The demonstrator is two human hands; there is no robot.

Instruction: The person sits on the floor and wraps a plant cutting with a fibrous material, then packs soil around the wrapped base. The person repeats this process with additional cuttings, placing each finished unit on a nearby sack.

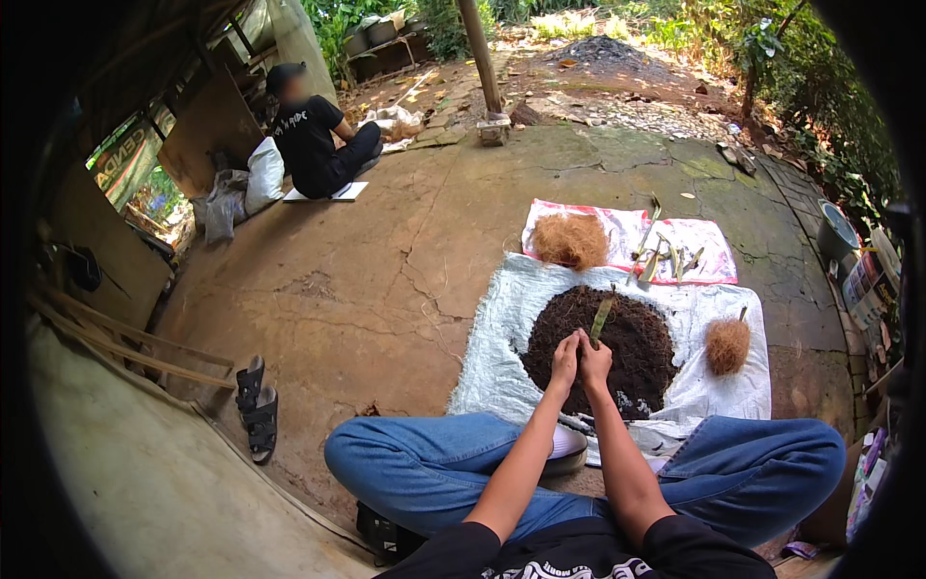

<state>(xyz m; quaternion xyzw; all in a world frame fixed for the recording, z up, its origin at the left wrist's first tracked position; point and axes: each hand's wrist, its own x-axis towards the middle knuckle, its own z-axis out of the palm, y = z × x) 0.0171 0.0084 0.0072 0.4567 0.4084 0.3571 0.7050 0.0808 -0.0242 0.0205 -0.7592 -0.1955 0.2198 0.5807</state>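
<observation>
Over a mound of dark soil (644,351), my right hand (595,362) grips the lower end of an upright green leaf cutting (601,318). My left hand (564,361) is right beside it, fingertips close to the right hand; whether it holds anything is hidden. The soil lies on a white woven sack (492,340). To the right on this sack sits a ball of brown coconut fibre (728,347) with a short stem sticking out. Beyond the soil, a loose clump of brown fibre (570,241) and several leaf cuttings (678,263) rest on red-and-white plastic sheets (712,233).
A person (311,137) sits on the cracked concrete floor (362,289) at the far left, near filled sacks (264,174). Black sandals (259,420) and wooden slats (159,344) lie to my left. Buckets (839,228) stand along the right edge; a wooden post (481,58) rises ahead.
</observation>
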